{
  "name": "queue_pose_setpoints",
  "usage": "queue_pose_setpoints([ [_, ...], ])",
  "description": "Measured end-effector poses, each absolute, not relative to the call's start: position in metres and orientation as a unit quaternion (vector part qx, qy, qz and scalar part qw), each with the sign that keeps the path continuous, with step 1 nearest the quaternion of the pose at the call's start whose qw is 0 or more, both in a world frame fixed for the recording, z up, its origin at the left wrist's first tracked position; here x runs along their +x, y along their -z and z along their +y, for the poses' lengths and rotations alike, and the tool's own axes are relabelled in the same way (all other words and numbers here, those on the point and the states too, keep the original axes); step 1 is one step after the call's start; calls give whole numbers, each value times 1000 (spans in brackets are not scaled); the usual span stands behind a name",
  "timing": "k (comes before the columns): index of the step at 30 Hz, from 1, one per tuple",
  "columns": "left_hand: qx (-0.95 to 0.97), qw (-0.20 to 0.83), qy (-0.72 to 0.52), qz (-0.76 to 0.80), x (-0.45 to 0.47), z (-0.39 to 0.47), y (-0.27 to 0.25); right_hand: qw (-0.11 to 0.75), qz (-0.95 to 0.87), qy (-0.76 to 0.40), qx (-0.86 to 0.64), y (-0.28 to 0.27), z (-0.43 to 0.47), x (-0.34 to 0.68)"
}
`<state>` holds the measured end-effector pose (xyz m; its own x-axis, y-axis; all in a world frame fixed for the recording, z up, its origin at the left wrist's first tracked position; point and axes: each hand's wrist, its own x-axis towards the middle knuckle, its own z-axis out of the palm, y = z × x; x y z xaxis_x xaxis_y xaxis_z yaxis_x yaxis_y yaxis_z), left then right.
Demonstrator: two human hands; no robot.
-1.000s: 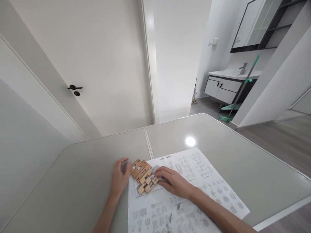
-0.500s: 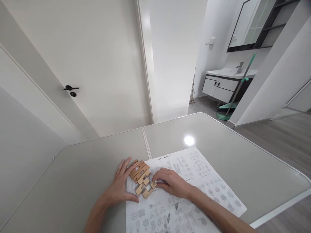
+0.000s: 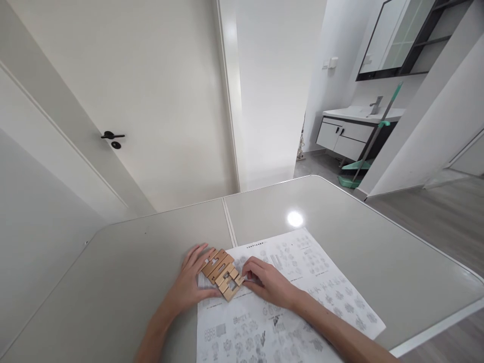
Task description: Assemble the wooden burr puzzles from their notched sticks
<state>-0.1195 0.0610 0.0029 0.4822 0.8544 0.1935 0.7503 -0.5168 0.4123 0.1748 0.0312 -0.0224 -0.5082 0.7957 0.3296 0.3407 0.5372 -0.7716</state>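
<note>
"Brown wooden blocks (image 3: pixel 217 273), slotted: specify location."

"At the far left corner of the printed sheet (image 3: pixel 272 327), which lies on the grey table (image 3: pixel 359 242). Pale wooden blocks (image 3: pixel 229 293) adjoin them on the near side, arranged around an opening; the sheet is visible within it."

"Specify hand positions."

"Left hand (image 3: pixel 189 285): fingers apart, fingertips at the brown wooden blocks, thumb extended to the left edge of the pale wooden blocks. Right hand (image 3: pixel 270 284): fingers curled, thumb and forefinger at the right end of the pale wooden blocks. Whether they clamp that end cannot be told."

"Specify containers and contents."

"Vanity cabinet (image 3: pixel 344 136), back right: doors shut, contents hidden. Its white countertop (image 3: pixel 340 114) carries a faucet (image 3: pixel 376 105). Green dustpan (image 3: pixel 350 180): on the floor in front of the vanity cabinet, long handle tilted; contents too small to identify."

"Mirror (image 3: pixel 391 40)?"

"Wall-mounted above the countertop, dark-framed, with open dark shelves (image 3: pixel 434 41) at its right."
</note>
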Motion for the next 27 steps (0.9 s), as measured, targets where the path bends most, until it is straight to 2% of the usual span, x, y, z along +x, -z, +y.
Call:
queue_pose_setpoints([
  [4,804,156,-267,509,-121,64,-7,361,-774,-366,-371,23,31,176],
  [9,685,73,-349,635,-132,74,7,444,-656,-442,-422,24,39,178],
  [14,625,111,-367,680,-144,80,15,507,-542,-514,-429,23,46,179],
  [27,670,99,-304,670,-138,77,15,496,-539,-526,-432,23,46,177],
])
